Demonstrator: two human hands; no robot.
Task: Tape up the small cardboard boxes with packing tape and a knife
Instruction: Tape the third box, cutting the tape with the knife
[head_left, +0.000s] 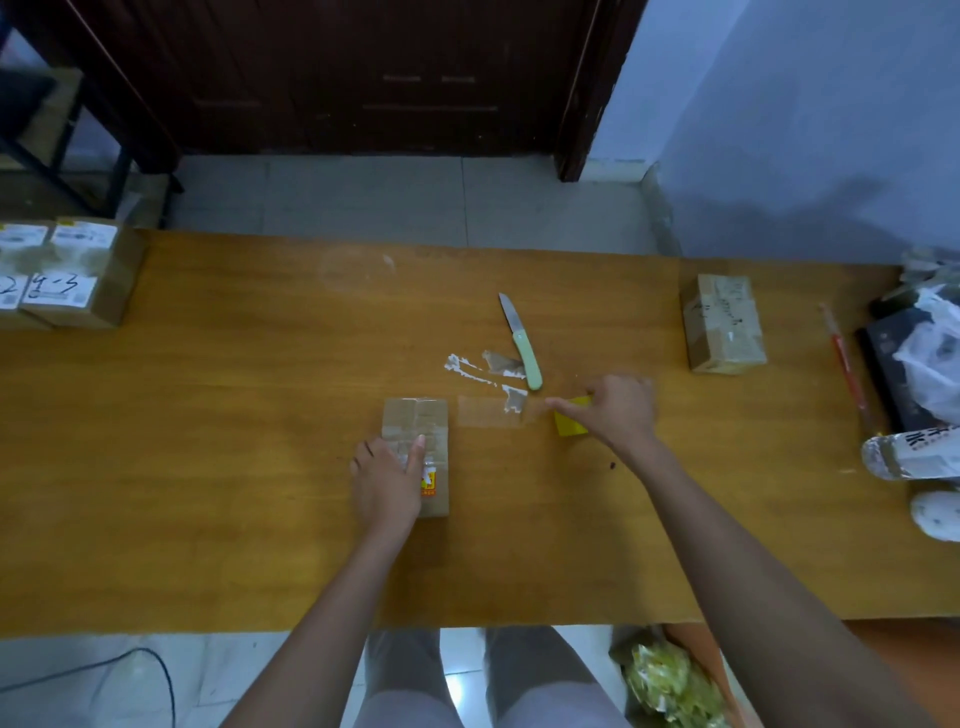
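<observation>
Makeshift packing room: labelled parcels (62, 270) on wooden table (234, 415).

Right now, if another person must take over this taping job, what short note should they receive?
Left hand: flat, pressing the small box on the table.
Right hand: its grip is on the yellow tape roll, with a clear tape strip stretched from the box.
Knife: lies open beyond the strip, untouched.
Done: a taped box stands far right; labelled boxes are stacked far left.
Left: cut the strip with the knife, then smooth it down.
</observation>
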